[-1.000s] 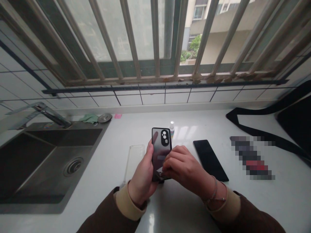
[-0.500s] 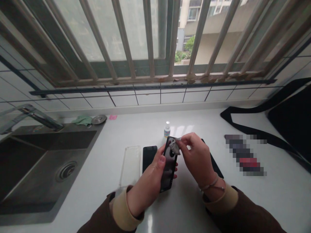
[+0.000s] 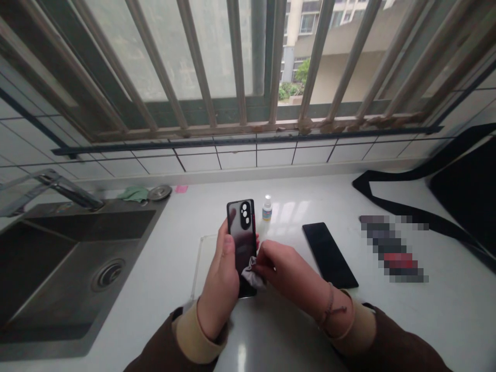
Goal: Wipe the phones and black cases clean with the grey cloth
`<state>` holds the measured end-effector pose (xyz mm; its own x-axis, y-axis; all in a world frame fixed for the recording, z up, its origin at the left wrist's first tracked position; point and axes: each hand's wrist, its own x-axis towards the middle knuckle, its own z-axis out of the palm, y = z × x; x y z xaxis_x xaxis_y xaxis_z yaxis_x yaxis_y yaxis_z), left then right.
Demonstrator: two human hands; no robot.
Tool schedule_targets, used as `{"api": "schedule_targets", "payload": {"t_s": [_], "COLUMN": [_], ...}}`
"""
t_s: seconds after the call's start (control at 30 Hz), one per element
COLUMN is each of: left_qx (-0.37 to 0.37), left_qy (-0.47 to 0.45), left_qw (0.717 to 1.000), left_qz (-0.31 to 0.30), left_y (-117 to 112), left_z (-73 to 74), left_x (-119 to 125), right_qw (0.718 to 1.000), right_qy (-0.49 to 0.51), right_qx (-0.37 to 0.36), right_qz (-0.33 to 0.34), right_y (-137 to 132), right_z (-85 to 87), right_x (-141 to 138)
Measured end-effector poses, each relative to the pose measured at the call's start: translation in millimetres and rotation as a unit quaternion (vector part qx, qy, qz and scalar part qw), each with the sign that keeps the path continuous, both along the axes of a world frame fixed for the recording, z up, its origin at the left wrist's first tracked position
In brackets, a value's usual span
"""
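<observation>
My left hand (image 3: 221, 281) is wrapped round the left side of a phone case (image 3: 241, 240) with a black rim, a smoky see-through back and camera holes at the top. The case is held upright, tilted towards me, above the counter. In my right hand (image 3: 284, 263) a small crumpled grey-white cloth (image 3: 253, 275) is pinched between thumb and fingers. It lies against the lower right part of the case. A clear phone case (image 3: 200, 258) lies behind my left hand, partly covered. A small white bottle (image 3: 267, 208) stands just beyond the phone case.
A black phone (image 3: 330, 256) lies flat right of my right hand. A blurred-out item (image 3: 393, 253) and a black strap (image 3: 391, 199) are further right. The steel sink (image 3: 70, 279) and tap (image 3: 73, 191) stand at left, with a green cloth (image 3: 134, 194) behind.
The phone case has moved left and turned more upright, its back facing me. My right hand has drawn the cloth from its top down to its lower edge. The right-hand phone shows more.
</observation>
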<state>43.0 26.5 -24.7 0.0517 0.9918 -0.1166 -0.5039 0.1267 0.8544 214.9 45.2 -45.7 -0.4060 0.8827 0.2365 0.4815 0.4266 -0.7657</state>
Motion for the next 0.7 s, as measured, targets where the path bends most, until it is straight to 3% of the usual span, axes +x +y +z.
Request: {"api": "schedule_targets", "payload": {"t_s": [0.1,0.23,0.4,0.5,0.6,0.7], "left_qx": [0.011,0.022,-0.019,-0.064,-0.091,-0.099], "left_qy": [0.016,0.036,0.074,0.055,0.028,0.018], "left_qw": [1.0,0.999,0.986,0.974,0.967,0.969], "left_qz": [0.019,-0.028,-0.15,-0.21,-0.236,-0.225], "left_y": [2,2,-5,-10,-13,-13], "left_z": [-1.5,-2.1,-3.7,-3.2,0.2,4.5], "left_x": [1,4,6,9,12,14], "right_qw": [0.997,0.993,0.973,0.96,0.943,0.935], "right_qy": [-0.017,0.002,0.064,0.099,0.109,0.109], "right_qx": [0.066,0.115,0.209,0.212,0.212,0.212], "right_qz": [0.034,0.025,-0.072,-0.153,-0.233,-0.263], "right_y": [0,1,4,5,6,6], "right_z": [-1.9,-1.0,8.3,15.5,20.0,20.2], "right_x": [2,9,15,20,23,26]}}
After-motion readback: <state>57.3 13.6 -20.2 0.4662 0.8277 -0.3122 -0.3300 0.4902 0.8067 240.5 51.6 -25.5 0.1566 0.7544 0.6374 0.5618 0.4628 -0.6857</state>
